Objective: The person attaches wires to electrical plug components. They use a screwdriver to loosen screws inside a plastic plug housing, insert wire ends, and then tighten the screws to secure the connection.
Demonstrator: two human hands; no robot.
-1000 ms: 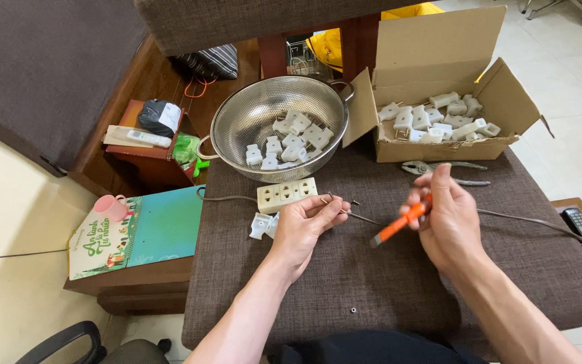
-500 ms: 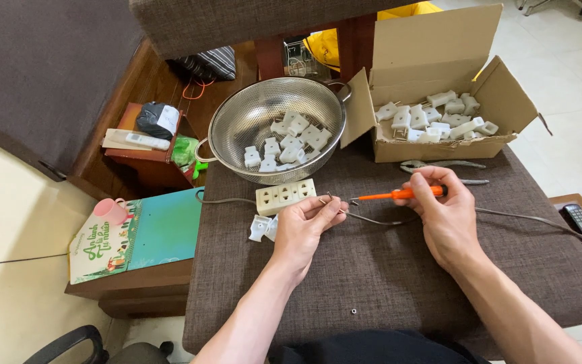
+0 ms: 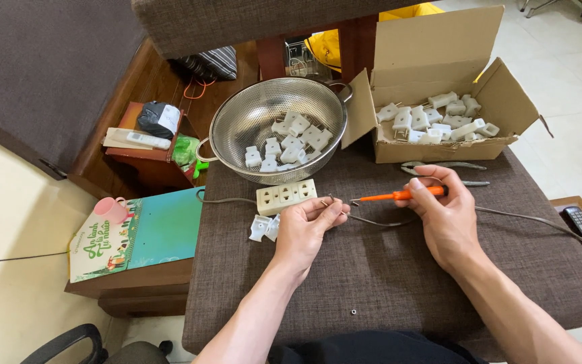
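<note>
Since a second ago the orange-handled screwdriver (image 3: 399, 196) has swung from a downward slant in the right hand (image 3: 444, 219) to lie nearly level, its metal tip brought up to the bared wire end that the left hand (image 3: 308, 226) pinches; the left hand has barely shifted. From the head camera, the only view, the left grip is closed on the end of a thin grey cable (image 3: 527, 217), thumb and fingers together around it, apparently to steady the small strands so the tool can work on them. The right grip is wrapped shut around the screwdriver's handle, the shaft pointing left toward the other hand. The cable trails off to the right across the brown cushioned worktop (image 3: 385, 283), slack and out of the way. A cream three-outlet socket strip (image 3: 286, 196) lies just beyond the left hand with its own lead curling left, and two small white plug shells (image 3: 264, 228) sit beside it, close at hand. Farther back, a metal colander (image 3: 274, 128) and an open cardboard box (image 3: 439, 101) each hold white plugs, kept in separate lots. Pliers (image 3: 442, 168) lie in front of the box, near the right hand.
</note>
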